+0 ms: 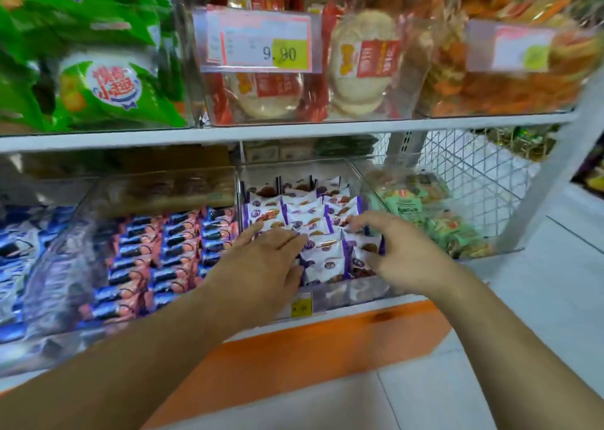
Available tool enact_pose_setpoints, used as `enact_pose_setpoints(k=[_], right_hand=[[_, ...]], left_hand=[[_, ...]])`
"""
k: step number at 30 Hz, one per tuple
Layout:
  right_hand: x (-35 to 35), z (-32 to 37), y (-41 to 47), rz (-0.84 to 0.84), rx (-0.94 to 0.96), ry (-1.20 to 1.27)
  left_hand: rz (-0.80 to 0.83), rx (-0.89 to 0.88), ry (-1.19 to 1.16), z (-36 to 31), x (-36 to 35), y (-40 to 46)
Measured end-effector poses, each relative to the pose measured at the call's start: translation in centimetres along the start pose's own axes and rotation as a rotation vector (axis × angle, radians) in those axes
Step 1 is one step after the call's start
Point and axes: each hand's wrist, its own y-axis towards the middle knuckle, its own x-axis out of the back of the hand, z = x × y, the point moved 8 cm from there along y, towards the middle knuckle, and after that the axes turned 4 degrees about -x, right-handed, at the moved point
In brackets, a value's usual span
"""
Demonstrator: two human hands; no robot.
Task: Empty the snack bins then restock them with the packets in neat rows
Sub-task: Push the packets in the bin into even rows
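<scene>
A clear plastic bin (pixel 356 294) on the lower shelf holds white-and-purple snack packets (pixel 304 210) standing in rows. My left hand (pixel 264 259) lies on the front left packets with its fingers stretched out flat. On the right, my right hand (pixel 395 250) reaches in with curled fingers that touch the front right packets; whether they pinch one I cannot tell. The front row is partly hidden under both hands.
Blue-and-pink packets (pixel 170 250) fill the bin to the left. Green packets (pixel 434 220) lie in the bin to the right, beside a wire mesh panel (pixel 474 175). The upper shelf carries bins of green bags (pixel 98 80), round cakes (pixel 359 63) and orange snacks (pixel 496 83). An orange base strip (pixel 310 351) runs below.
</scene>
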Motion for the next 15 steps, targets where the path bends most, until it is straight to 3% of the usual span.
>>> enact_pose_setpoints(k=[4,7,12,15], right_hand=[[-0.7,0.3,0.4,-0.040,0.097,-0.297],[-0.6,0.7,0.7,-0.079,0.097,-0.368],[1.4,1.2,0.2,-0.306,0.089,-0.556],[1.5,0.8,0.4,-0.300,0.090,-0.548]], left_hand=[[-0.022,-0.032,-0.055,-0.4,-0.2,0.3],[-0.059,-0.056,-0.085,-1.2,0.0,0.5],[-0.066,-0.084,-0.087,-1.5,-0.5,1.1],[-0.074,-0.054,-0.168,-1.2,-0.5,1.5]])
